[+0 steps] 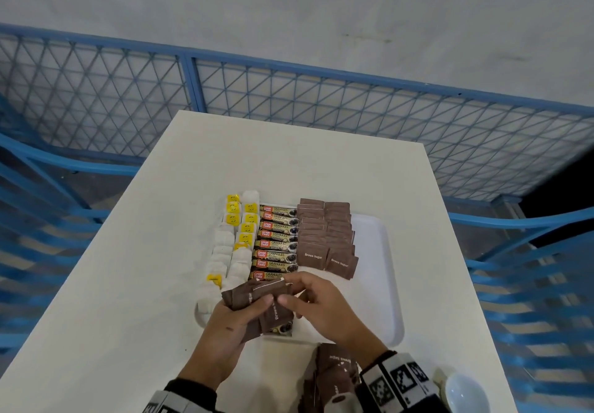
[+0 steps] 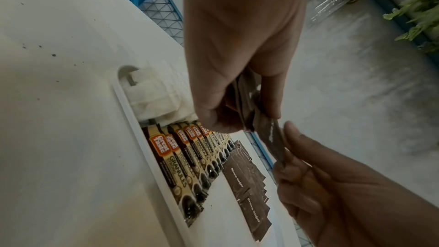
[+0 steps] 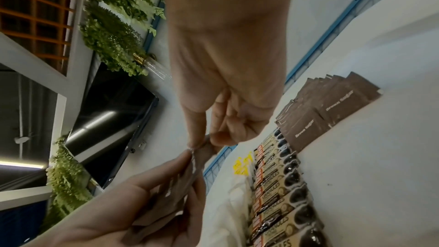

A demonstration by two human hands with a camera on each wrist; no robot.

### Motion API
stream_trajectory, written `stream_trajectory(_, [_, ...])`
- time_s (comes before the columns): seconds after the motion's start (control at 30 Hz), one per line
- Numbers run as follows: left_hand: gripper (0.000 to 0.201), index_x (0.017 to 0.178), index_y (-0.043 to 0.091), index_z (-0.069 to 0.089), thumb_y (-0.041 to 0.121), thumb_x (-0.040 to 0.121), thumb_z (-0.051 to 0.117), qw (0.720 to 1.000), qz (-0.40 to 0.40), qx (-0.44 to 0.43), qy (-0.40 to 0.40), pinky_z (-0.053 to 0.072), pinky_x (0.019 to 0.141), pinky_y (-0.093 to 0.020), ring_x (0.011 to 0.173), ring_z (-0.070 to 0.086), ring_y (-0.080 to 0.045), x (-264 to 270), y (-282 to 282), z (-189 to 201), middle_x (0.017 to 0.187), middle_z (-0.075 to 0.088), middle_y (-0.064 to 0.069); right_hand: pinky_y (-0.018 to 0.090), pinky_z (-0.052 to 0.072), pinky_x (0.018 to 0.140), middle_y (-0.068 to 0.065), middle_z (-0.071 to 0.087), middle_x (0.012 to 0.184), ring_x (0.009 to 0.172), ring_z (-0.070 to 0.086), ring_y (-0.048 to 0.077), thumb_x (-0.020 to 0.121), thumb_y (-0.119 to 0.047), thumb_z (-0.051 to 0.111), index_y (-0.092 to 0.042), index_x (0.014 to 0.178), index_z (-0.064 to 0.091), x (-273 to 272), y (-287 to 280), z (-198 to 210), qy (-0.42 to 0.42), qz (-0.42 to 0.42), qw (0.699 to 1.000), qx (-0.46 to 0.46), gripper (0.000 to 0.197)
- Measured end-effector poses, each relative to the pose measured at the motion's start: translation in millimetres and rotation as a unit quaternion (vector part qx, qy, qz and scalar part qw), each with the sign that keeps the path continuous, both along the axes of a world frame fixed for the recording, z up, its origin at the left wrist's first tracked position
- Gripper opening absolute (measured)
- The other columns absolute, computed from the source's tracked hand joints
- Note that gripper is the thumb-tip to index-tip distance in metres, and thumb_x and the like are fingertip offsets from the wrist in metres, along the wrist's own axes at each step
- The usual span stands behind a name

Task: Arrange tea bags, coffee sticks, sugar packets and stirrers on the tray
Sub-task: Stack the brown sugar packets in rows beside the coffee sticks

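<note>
Now I'm gripping fanned sugar packets [image 1: 254, 300] in left hand [image 1: 225, 326], lower centre; right hand [image 1: 321, 303] fingers [image 3: 197, 134] pinching top packet's edge above tray [image 1: 385, 284] on bench [image 1: 128, 268].

A white table [image 1: 160, 252] stands against blue mesh fencing [image 1: 321, 97], with a pale grey floor [image 1: 289, 1] beyond. Ferns [image 3: 111, 25] hang beside a dark screen [image 3: 106, 115] and an orange grid [image 3: 35, 7].

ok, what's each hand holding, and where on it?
Left hand grips a fanned bunch of brown sugar packets by their lower ends. Right hand pinches the top edge of one packet in that bunch between thumb and fingers.
</note>
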State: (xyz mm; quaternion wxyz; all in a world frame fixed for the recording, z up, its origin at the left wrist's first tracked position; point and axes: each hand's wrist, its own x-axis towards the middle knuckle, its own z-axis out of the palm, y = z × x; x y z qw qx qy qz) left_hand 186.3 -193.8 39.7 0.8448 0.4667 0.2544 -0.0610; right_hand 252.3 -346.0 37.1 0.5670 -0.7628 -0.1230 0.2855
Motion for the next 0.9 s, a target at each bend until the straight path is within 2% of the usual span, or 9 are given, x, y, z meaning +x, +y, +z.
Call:
stream_trajectory(0.07, [0.035, 0.113, 0.004, 0.065, 0.008, 0.078, 0.062, 1.0, -0.005, -0.001, -0.01, 0.058, 0.072, -0.036, 0.096, 0.068, -0.029, -0.6, -0.6, 0.9, 0.107, 0.07, -0.017, 0.011, 0.043, 0.057, -0.006, 0.061, 0.079, 0.056, 0.053, -0.003, 0.084, -0.013, 0.067, -0.024, 0.095, 0.064, -1.1, 3.2, 3.2, -0.012, 0.001, 1.0, 0.01, 0.015])
stream_trajectory(0.2, [0.02, 0.098, 0.025, 0.065, 0.011, 0.089, 0.054, 0.999, 0.034, 0.025, -0.023, 0.057, 0.073, -0.034, 0.081, 0.071, -0.007, -0.7, -2.1, 3.9, 0.086, 0.075, 0.011, 0.008, 0.039, 0.058, -0.018, 0.062, 0.069, 0.057, 0.051, -0.002, 0.081, -0.011, 0.07, -0.032, 0.076, 0.061, -5.2, 5.8, 4.7, -0.097, -0.084, 0.992, 0.005, 0.023])
stream_trajectory(0.37, [0.014, 0.095, 0.018, 0.067, 0.025, 0.084, 0.06, 0.998, 0.05, 0.032, 0.004, 0.052, 0.08, -0.039, 0.07, 0.07, -0.01, 0.1, -3.7, 5.8, 0.077, 0.074, 0.003, 0.004, 0.034, 0.057, -0.016, 0.056, 0.076, 0.06, 0.048, -0.002, 0.077, -0.008, 0.071, -0.016, 0.076, 0.065, -13.8, 9.8, -1.6, -0.287, -0.11, 0.951, -0.024, 0.01])
stream_trajectory(0.43, [0.019, 0.094, 0.019, 0.07, 0.028, 0.08, 0.062, 0.999, 0.033, 0.017, -0.002, 0.051, 0.082, -0.037, 0.083, 0.069, -0.014, -0.1, -5.3, 6.8, 0.088, 0.074, -0.002, 0.001, 0.034, 0.06, -0.021, 0.05, 0.078, 0.066, 0.049, -0.009, 0.076, -0.01, 0.072, -0.011, 0.082, 0.068, -18.2, 11.6, -3.6, -0.318, -0.064, 0.946, -0.023, 0.008])
stream_trajectory(0.53, [0.017, 0.097, 0.013, 0.072, 0.014, 0.083, 0.062, 1.0, 0.021, 0.016, -0.001, 0.054, 0.074, -0.032, 0.087, 0.068, -0.02, -1.4, -3.7, 4.7, 0.098, 0.072, -0.012, 0.002, 0.036, 0.068, -0.02, 0.051, 0.085, 0.076, 0.051, -0.011, 0.076, -0.023, 0.073, -0.012, 0.092, 0.072, -22.1, 11.5, -2.7, -0.28, -0.011, 0.96, 0.0, 0.019])
stream_trajectory(0.63, [0.027, 0.111, 0.004, 0.065, 0.003, 0.085, 0.058, 0.999, 0.02, 0.022, 0.012, 0.055, 0.062, -0.025, 0.085, 0.07, -0.02, -2.3, 1.8, 1.4, 0.101, 0.071, -0.017, 0.008, 0.041, 0.072, -0.012, 0.058, 0.091, 0.083, 0.055, -0.001, 0.079, -0.039, 0.067, -0.022, 0.094, 0.074, -20.0, 6.8, -2.1, -0.233, -0.03, 0.972, 0.017, 0.024])
stream_trajectory(0.7, [0.029, 0.112, 0.005, 0.065, 0.003, 0.083, 0.061, 0.999, 0.015, 0.038, 0.013, 0.055, 0.06, -0.025, 0.087, 0.069, -0.02, -2.1, 3.1, 0.7, 0.101, 0.072, -0.015, 0.01, 0.044, 0.069, -0.006, 0.061, 0.095, 0.083, 0.057, 0.002, 0.081, -0.031, 0.069, -0.03, 0.093, 0.071, -14.5, 2.9, -2.6, -0.176, -0.081, 0.981, 0.003, 0.012])
stream_trajectory(0.8, [0.022, 0.103, 0.01, 0.067, 0.002, 0.083, 0.062, 0.999, 0.007, 0.05, 0.014, 0.054, 0.055, -0.022, 0.076, 0.071, -0.012, -1.0, 1.6, 0.1, 0.086, 0.075, -0.005, 0.012, 0.044, 0.063, -0.002, 0.065, 0.09, 0.07, 0.058, -0.002, 0.083, -0.016, 0.069, -0.035, 0.098, 0.062, -6.5, -0.7, -3.0, -0.039, -0.078, 0.996, 0.001, 0.026])
stream_trajectory(0.9, [0.017, 0.099, 0.012, 0.067, 0.004, 0.086, 0.059, 0.999, 0.0, 0.032, 0.016, 0.052, 0.051, -0.021, 0.07, 0.07, -0.01, 0.2, -1.3, 2.0, 0.081, 0.075, -0.003, 0.009, 0.04, 0.055, 0.006, 0.065, 0.082, 0.058, 0.056, -0.005, 0.082, -0.007, 0.068, -0.024, 0.105, 0.063, 0.1, -3.3, 2.8, 0.024, -0.073, 0.997, 0.01, 0.028])
